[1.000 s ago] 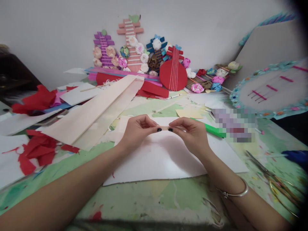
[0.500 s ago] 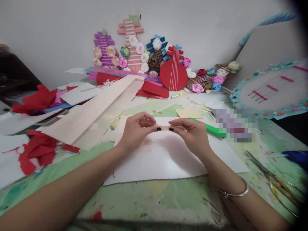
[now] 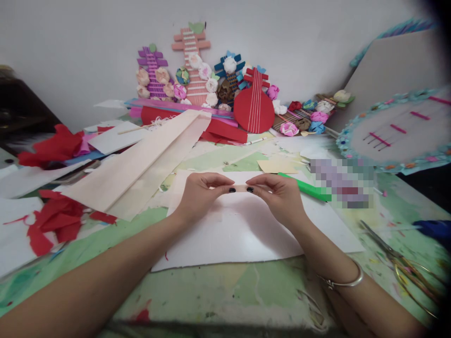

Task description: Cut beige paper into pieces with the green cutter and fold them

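Observation:
Between my two hands is a short, narrow, pale cream strip, apparently paper [image 3: 240, 188]. My left hand [image 3: 204, 192] pinches one end of it between thumb and fingertips. The other end sits in the same kind of pinch in my right hand [image 3: 280, 192]. Most of the strip is hidden behind the fingers and dark-nailed thumbs. Both hands are just above a white sheet [image 3: 225, 239], which carries their shadow. A green pen-like tool [image 3: 312, 190] lies by my right hand, with a piece of pale yellow paper [image 3: 276, 166] behind.
Long folded cream paper [image 3: 151, 164] lies left, near crumpled red paper [image 3: 58, 216]. Gold-handled scissors [image 3: 398, 258] rest at the right. A red paper lute [image 3: 254, 110] and other flower-decorated instruments line the wall. A round decorated panel [image 3: 398, 131] stands at right.
The fingers of both hands have lowered and closed in nearer the thumbs on the strip. The strip stays in nearly the same place, and the things on the table have not moved.

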Tool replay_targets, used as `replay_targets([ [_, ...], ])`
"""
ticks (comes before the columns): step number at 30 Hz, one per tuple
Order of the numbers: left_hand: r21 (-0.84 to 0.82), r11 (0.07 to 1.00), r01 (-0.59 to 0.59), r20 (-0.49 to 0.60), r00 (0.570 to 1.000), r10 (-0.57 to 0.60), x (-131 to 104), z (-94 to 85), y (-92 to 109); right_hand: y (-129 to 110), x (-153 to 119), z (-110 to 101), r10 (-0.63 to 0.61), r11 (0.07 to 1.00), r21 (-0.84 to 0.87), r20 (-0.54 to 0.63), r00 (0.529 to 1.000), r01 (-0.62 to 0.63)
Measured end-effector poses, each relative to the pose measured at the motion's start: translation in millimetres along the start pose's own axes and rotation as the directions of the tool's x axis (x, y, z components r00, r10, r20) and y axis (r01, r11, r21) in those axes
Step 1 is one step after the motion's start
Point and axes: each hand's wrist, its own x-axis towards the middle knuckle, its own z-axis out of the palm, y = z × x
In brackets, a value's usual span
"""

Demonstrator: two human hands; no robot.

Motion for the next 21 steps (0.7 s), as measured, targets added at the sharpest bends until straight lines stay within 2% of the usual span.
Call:
replay_targets([
  [10,0.017,0.999,-0.045,0.027,0.999,0.045,-0.1,-1.0,-0.6,0.9,1.0,0.4,0.032,0.999,0.000,0.044,0.999,-0.032],
  [21,-0.012,0.998,-0.062,-0.035,0.997,0.062,2.6,-0.1,-0.4,2.5,4.2,-5.9,0.060,0.998,0.004,-0.056,0.997,-0.060],
])
